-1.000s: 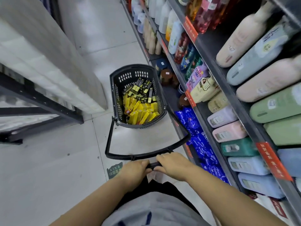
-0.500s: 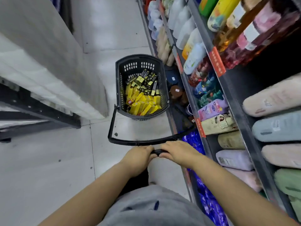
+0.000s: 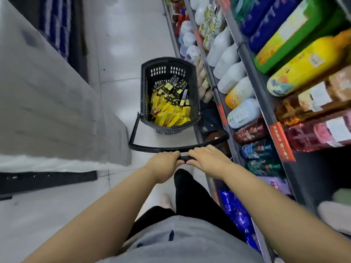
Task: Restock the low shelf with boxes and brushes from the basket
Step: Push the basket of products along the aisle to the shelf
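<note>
A black plastic basket (image 3: pixel 192 76) stands on the aisle floor ahead of me, filled with yellow boxes (image 3: pixel 169 114) at the near end and black-and-yellow packs (image 3: pixel 175 87) at the far end. Its long black handle (image 3: pixel 152 148) reaches back to me. My left hand (image 3: pixel 164 161) and my right hand (image 3: pixel 206 158) both grip the handle's middle bar, side by side. The low shelf (image 3: pixel 208 118) runs along the right, just beside the basket, and is dark and partly hidden.
Tall shelving on the right carries bottles (image 3: pixel 230 73), refill pouches and blue packets (image 3: pixel 234 207). A white-stacked display unit (image 3: pixel 57 114) lines the left side. The tiled floor (image 3: pixel 123 44) runs on past the basket. My legs show below the handle.
The basket has rolled forward along the aisle, past further shelf stock. Both hands have kept their hold on the handle throughout.
</note>
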{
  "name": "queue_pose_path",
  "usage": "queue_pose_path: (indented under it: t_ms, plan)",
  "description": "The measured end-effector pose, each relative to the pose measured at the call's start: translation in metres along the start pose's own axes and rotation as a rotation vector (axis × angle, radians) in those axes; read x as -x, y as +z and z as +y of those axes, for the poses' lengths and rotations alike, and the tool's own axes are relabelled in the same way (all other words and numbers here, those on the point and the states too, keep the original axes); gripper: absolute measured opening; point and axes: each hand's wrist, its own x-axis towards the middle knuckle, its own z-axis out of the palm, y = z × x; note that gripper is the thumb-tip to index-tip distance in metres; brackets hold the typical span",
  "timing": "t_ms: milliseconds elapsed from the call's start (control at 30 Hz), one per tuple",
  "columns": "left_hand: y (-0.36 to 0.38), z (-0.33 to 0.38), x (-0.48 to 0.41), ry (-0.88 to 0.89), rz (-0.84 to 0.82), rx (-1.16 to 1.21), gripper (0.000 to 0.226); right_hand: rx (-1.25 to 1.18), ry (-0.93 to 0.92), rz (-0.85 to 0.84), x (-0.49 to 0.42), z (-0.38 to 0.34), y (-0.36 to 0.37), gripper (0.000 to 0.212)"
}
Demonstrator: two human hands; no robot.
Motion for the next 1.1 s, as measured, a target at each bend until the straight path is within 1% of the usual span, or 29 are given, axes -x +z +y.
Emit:
queue_pose_path:
  t_ms: [233, 467, 733, 833, 967, 1100]
  plan:
    - [-0.074, -0.021, -0.099, -0.031, 0.012, 0.046, 0.03, 0.052, -0.043, -0.039, -0.094, 0.083, -0.052, 0.035]
    - [-0.165, -0.045, -0.206, -0.081, 0.056, 0.097, 0.031, 0.046, -0.07, -0.15, -0.2, 0.168, -0.133, 0.036]
    - [-0.284, -0.107, -0.306, -0.084, 0.037, 0.163, 0.029, 0.084, -0.112, -0.124, -0.335, 0.239, -0.209, 0.038]
    - [-0.329, -0.133, -0.346, -0.07, 0.021, 0.174, 0.03, 0.087, -0.072, -0.128, -0.386, 0.26, -0.238, 0.039]
    - [-0.413, -0.175, -0.401, -0.073, 0.034, 0.145, 0.032, 0.067, 0.045, -0.102, -0.466, 0.278, -0.293, 0.042]
    - [-0.49, -0.21, -0.447, -0.062, -0.015, 0.164, 0.031, 0.029, 0.096, -0.071, -0.536, 0.298, -0.34, 0.042]
